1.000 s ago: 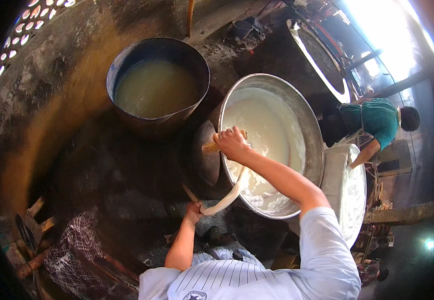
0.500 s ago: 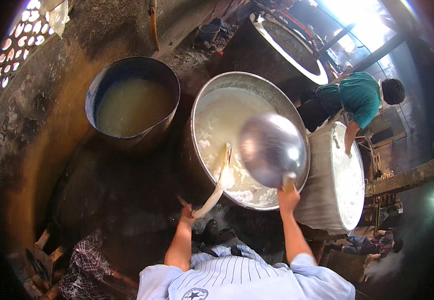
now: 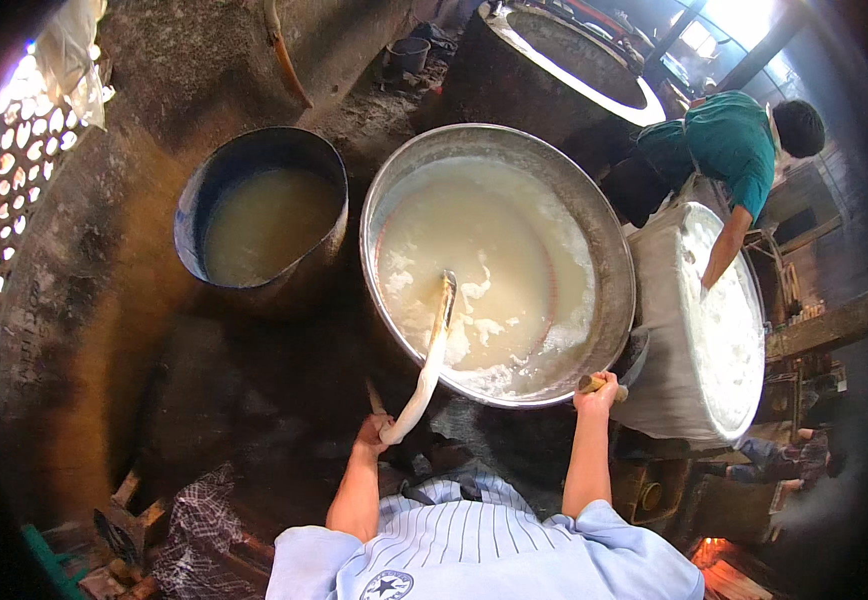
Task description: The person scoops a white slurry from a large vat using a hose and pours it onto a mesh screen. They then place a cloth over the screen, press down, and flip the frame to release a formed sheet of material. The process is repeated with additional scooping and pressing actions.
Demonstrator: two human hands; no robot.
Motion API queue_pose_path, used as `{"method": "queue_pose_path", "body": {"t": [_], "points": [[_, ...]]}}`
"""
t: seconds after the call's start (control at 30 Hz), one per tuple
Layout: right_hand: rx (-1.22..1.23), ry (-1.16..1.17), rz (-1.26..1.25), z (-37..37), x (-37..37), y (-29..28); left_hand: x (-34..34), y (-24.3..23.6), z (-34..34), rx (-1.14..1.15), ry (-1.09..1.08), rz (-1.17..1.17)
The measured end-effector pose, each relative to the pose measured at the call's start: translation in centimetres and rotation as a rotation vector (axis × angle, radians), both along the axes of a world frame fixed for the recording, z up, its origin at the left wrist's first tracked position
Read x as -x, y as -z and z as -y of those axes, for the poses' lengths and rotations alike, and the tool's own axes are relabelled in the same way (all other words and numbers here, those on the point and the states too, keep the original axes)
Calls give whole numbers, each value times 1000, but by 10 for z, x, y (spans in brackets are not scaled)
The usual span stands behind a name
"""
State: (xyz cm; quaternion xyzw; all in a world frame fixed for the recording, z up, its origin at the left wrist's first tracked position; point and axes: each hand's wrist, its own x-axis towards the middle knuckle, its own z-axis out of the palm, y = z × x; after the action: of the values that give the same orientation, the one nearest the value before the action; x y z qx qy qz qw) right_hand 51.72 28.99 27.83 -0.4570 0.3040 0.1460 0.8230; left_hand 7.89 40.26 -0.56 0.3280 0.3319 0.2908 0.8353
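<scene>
A large round metal pan (image 3: 614,210) with cloudy liquid (image 3: 484,220) and white curds (image 3: 489,328) stands ahead of me. My left hand (image 3: 372,430) is closed round a pale, curved, hose-like length (image 3: 416,405), whose far end reaches over the near rim into the liquid. A thin stick (image 3: 376,397) juts up beside that hand; whether I hold it too is unclear. My right hand (image 3: 597,393), near the right front rim, grips the wooden handle of a wok-shaped metal scoop (image 3: 638,358). Its bowl is tipped on edge outside the pan, mostly hidden behind the rim.
A dark drum (image 3: 329,220) of murky liquid stands left. To the right, a co-worker in a green shirt (image 3: 734,140) reaches into a cloth-lined vat (image 3: 659,300) of white matter. A big rimmed cauldron (image 3: 554,60) lies behind. Fire (image 3: 714,552) glows at lower right.
The scoop has swung from above the pan to the right, beyond its rim, and turned on edge. My right hand has moved slightly right; the left still holds the pale length.
</scene>
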Motion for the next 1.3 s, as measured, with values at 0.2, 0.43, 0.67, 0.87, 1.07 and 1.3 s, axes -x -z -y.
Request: {"method": "queue_pose_path", "body": {"t": [0.2, 0.43, 0.67, 0.87, 1.07, 1.3], "points": [[3, -144, -189, -17, -26, 8, 6, -51, 9, 637, -59, -125], [104, -574, 54, -59, 10, 21, 20, -90, 25, 442, -34, 79], [249, -1172, -11, -172, 102, 58, 64, -98, 40, 284, 48, -22], [116, -1169, -39, -228, 98, 124, 38, -181, 27, 459, -428, -401], [38, -1215, -187, -220, 114, 72, 30, -280, 3, 281, -850, -108], [-162, -1225, -345, -221, 104, 72, -30, -392, -76, -41, -1027, -153]]}}
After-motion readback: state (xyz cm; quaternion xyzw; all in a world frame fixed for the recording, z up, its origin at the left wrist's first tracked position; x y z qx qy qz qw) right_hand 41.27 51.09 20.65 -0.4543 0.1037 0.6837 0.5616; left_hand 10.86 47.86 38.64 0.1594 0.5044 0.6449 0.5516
